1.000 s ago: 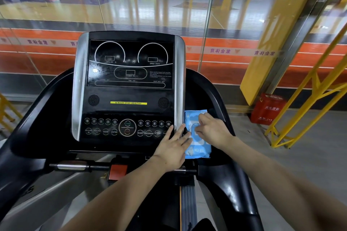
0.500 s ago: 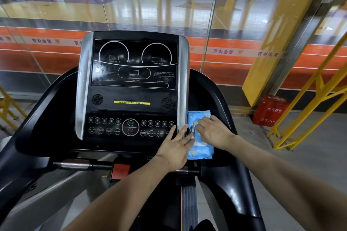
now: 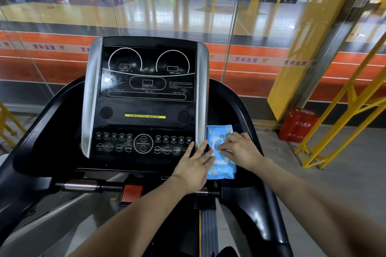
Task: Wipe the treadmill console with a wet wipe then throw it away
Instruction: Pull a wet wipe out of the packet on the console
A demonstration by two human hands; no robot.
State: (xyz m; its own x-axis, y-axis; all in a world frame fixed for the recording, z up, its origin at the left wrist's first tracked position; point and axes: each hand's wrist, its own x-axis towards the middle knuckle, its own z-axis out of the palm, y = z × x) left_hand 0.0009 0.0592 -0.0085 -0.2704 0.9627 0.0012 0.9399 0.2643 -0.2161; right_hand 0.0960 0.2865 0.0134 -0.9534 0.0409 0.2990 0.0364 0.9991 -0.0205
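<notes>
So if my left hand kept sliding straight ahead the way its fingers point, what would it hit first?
Probably the silver side trim of the console. The left hand lies flat, fingers aimed up and slightly right, already touching the console's lower right corner beside the blue wipe pack. Depth is hard to judge here.

Light-blue wipe pack, black console, yellow railing
</notes>
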